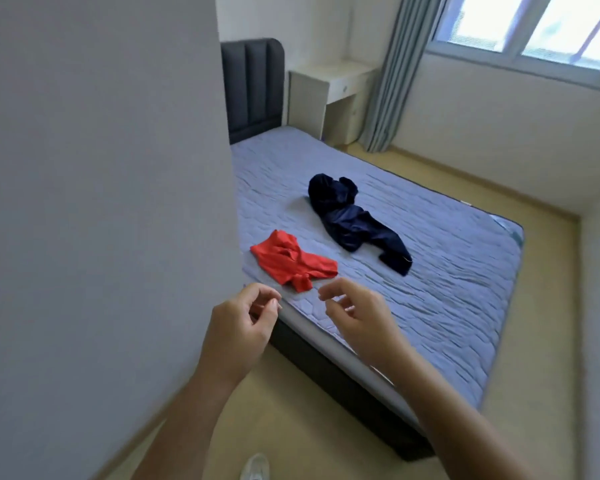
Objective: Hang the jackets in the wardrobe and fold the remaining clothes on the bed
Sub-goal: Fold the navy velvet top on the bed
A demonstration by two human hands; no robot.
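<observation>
On my feed both forearms come up from the bottom edge, bare, angled toward the near corner of the bed (447, 306). The left hand (243, 323) hangs level with that corner, palm turned inward, its fingers (261, 293) loosely curled toward the thumb. I see nothing in them, though the blur is heavy there and I cannot tell whether fingertip and thumb touch. The right hand (357, 320) is held beside it but apart, over the mattress edge, with the back of the hand toward me. Its fingers (329, 292) are slack and half-curled and hold nothing.

The red garment (293, 261) lies crumpled on the bed just beyond both hands, near the left edge. The navy garment (354, 220) sprawls farther in, toward the middle of the mattress, clear of the red one. A pale flat panel (101, 202) fills the left of the view, hiding the bed's left side.
</observation>
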